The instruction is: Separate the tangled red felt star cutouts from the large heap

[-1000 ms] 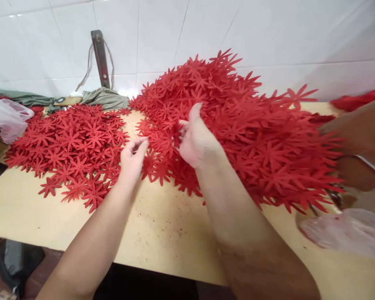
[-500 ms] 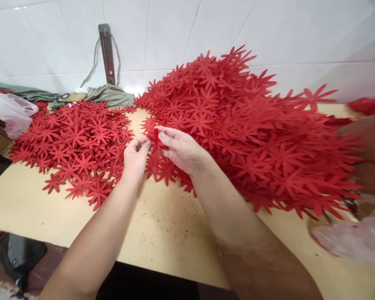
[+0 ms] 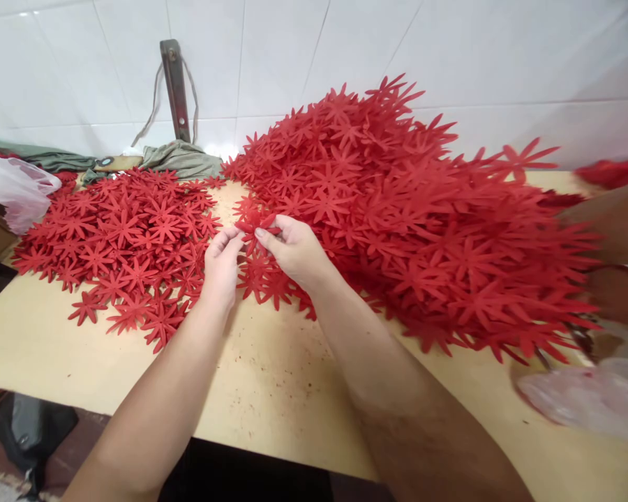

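On my feed I couldn't see the whole red flower (image 3: 246,227); the left grip (image 3: 222,263) and right grip (image 3: 297,252) covered parts. The feed's edge cut off a white bag (image 3: 18,188) at nine o'clock and a blurry clear bag (image 3: 586,397) at four; specks (image 3: 309,385) near six looked too small to identify.

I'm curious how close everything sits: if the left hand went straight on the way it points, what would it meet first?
Most likely the red flower piece just ahead of the left hand. Beyond it, probably the larger red pile, though depth is unclear.
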The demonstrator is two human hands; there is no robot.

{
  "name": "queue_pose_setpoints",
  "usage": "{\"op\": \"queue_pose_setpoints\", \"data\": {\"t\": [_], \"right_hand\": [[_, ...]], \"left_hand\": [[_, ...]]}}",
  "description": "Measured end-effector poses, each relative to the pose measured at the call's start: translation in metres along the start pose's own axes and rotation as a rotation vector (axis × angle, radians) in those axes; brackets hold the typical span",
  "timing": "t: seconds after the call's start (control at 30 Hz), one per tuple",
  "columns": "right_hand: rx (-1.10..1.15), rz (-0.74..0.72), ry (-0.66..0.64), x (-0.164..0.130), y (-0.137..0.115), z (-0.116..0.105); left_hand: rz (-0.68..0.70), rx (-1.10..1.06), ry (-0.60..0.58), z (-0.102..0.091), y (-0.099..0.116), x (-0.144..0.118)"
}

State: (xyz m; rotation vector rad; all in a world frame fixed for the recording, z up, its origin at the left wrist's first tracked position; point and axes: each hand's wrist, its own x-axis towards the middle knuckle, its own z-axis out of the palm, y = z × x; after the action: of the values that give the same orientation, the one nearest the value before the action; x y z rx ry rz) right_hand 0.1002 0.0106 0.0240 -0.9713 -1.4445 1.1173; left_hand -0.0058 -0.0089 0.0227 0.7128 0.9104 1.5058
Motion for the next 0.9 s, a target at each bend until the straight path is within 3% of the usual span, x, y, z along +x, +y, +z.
{"op": "queue_pose_setpoints", "data": {"t": [0.1, 0.2, 0.3, 0.5, 0.67, 0.9], "right_hand": [[-0.158, -0.036, 0.015, -0.001, 0.0, 0.0], [-0.325, -0.059, 0.109, -0.003, -0.005, 0.001], [-0.358, -0.06, 0.145, -0.004, -0.008, 0.002], [-0.16, 0.043, -0.021, -0.003, -0.009, 0.003], [0.056, 0.104, -0.19, -0.007, -0.02, -0.001], [0.007, 0.169, -0.313, -0.009, -0.025, -0.016]], "left_hand": [[-0.033, -0.043, -0.011, -0.002, -0.002, 0.002], [-0.027, -0.062, -0.094, -0.002, -0.004, 0.003], [-0.015, -0.034, -0.16, 0.001, -0.003, 0.0], [-0.029, -0.055, -0.077, 0.0, -0.005, 0.001], [-0.059, -0.182, -0.106, -0.004, -0.008, 0.006], [-0.117, -0.206, -0.045, 0.0, -0.009, 0.002]]}}
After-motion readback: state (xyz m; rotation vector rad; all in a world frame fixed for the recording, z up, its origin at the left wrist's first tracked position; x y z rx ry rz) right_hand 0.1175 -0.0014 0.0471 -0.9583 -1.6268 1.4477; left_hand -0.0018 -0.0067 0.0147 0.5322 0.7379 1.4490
